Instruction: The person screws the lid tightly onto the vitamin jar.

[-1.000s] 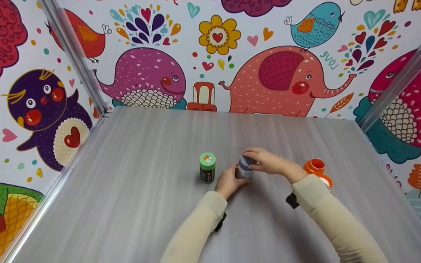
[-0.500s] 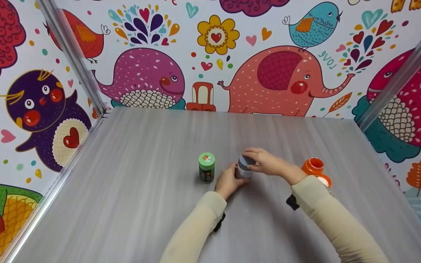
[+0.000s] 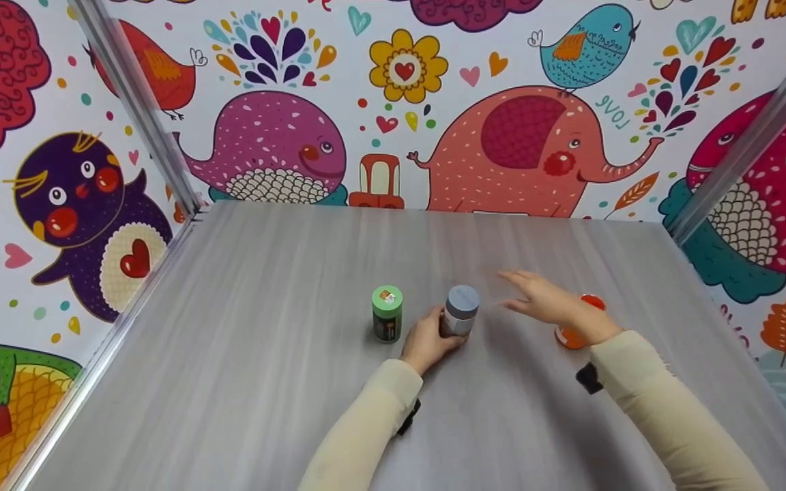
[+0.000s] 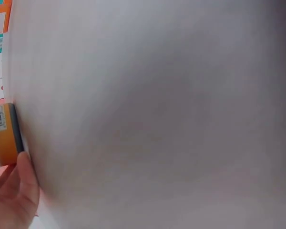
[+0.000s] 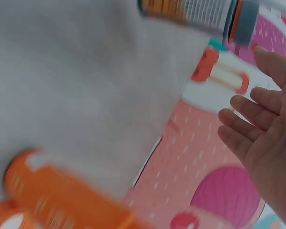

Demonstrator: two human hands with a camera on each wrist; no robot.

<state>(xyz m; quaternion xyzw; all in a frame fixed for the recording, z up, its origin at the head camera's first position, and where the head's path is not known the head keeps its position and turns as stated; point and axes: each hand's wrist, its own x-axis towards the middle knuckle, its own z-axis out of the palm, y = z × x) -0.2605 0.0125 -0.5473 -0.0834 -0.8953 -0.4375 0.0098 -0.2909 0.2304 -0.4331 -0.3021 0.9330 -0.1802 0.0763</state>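
Note:
My left hand [image 3: 427,344] grips the lower part of an upright canister [image 3: 460,322] with a grey-blue lid [image 3: 463,300], on the table. Its orange side with a barcode and dark base shows beside my fingers in the left wrist view. Off to the right, my right hand [image 3: 546,300] is in the air with fingers extended and nothing held, apart from the lid. Beneath my right wrist stands an orange bottle [image 3: 572,337], partly hidden; the right wrist view shows an orange cap [image 5: 9,218] beside it.
A dark canister [image 3: 387,326] with a green lid stands upright just left of my left hand. The grey wood-grain table [image 3: 250,327] meets a cartoon-printed wall [image 3: 502,164] at the back. Metal posts [image 3: 140,102] rise at its far corners.
My right hand has let go of the grey-blue lid and moved right, its forearm now covering part of the orange bottle. The left hand still grips the canister in the same place.

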